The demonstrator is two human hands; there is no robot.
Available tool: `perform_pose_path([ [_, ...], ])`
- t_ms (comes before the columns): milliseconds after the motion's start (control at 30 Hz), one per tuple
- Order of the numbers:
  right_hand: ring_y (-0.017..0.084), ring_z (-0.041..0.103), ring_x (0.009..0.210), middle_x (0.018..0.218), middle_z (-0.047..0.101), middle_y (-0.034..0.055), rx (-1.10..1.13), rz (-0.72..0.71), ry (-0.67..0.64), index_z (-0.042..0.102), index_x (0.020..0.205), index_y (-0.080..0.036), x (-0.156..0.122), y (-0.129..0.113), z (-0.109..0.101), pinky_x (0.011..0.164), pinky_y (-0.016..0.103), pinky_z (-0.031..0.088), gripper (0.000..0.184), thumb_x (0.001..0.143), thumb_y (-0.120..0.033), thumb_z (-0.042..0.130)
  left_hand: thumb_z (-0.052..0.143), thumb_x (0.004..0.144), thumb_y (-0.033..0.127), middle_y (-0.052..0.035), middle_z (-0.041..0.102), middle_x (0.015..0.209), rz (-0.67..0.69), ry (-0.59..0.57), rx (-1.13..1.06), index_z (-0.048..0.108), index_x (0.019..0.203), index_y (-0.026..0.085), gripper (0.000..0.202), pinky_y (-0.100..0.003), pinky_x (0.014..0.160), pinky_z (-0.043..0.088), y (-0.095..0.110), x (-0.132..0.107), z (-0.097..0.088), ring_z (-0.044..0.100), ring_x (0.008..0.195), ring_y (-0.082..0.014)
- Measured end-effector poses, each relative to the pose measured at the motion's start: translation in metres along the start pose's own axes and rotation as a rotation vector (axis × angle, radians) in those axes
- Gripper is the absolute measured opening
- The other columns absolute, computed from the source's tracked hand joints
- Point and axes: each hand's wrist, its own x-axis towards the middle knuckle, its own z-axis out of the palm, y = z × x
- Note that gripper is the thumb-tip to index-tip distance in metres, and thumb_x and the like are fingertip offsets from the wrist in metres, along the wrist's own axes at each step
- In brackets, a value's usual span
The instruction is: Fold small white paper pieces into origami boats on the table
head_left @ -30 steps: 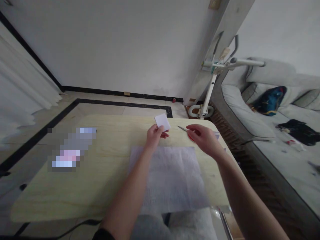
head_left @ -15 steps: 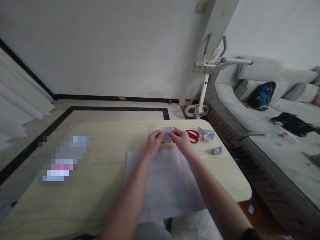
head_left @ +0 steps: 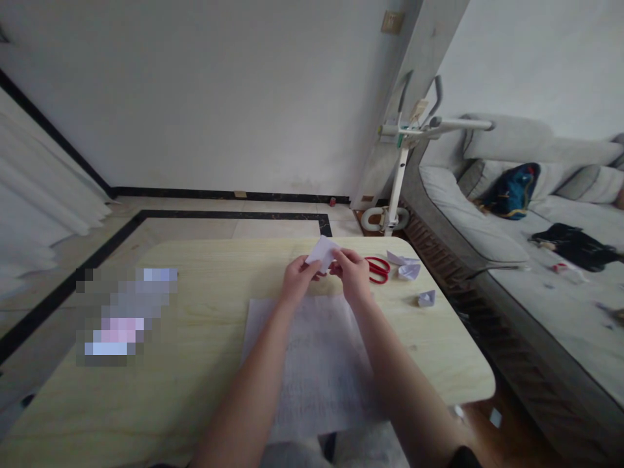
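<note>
Both hands hold a small piece of white paper above the far part of the table, tilted with one corner up. My left hand pinches its lower left side, thumb on the front. At the right edge, my right hand grips the paper between thumb and fingers. Just right of that hand lie scissors with red handles, their blades hidden behind it. Beneath my forearms a large printed sheet lies flat.
Folded paper pieces lie at the table's far right, with a smaller folded one nearer. A pixelated object is at the left of the wooden table. Beyond the right edge stand exercise equipment and a grey sofa.
The paper has turned from nearly square-on to a slanted, corner-up position. My hands have shifted slightly with it, both still gripping. The view has tilted a little.
</note>
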Motion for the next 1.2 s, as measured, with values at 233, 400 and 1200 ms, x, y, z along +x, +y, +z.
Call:
perform_pose_path([
  [233,0.009,0.047,0.047,0.056,0.054,-0.0039,-0.135,-0.051,-0.268,0.054,0.066,-0.019,-0.004,0.016,0.013,0.048,0.022,0.038,0.021,0.067,-0.037,0.065,0.068,0.065,0.042,-0.0009,0.062,0.069,0.062,0.332,-0.113,0.061,0.078,0.015,0.031,-0.021,0.052,0.043,-0.006,0.011,-0.01,0.059,0.057,-0.0114],
  [400,0.01,0.045,0.048,0.054,0.05,-0.0042,-0.196,-0.106,-0.298,0.055,0.066,-0.02,-0.006,0.018,0.006,0.049,0.023,0.036,0.025,0.074,-0.044,0.058,0.066,0.068,0.042,-0.0002,0.061,0.067,0.067,0.261,-0.047,0.064,0.081,0.015,0.03,-0.02,0.052,0.042,-0.004,0.008,-0.009,0.056,0.058,-0.0104],
  [1200,0.011,0.04,0.05,0.052,0.045,-0.0039,-0.227,-0.179,-0.216,0.057,0.061,-0.019,-0.001,0.022,-0.006,0.047,0.023,0.029,0.028,0.076,-0.042,0.06,0.067,0.068,0.043,0.0012,0.055,0.061,0.048,0.19,-0.048,0.062,0.068,0.012,0.032,-0.02,0.051,0.038,-0.005,0.005,-0.004,0.05,0.055,-0.0096],
])
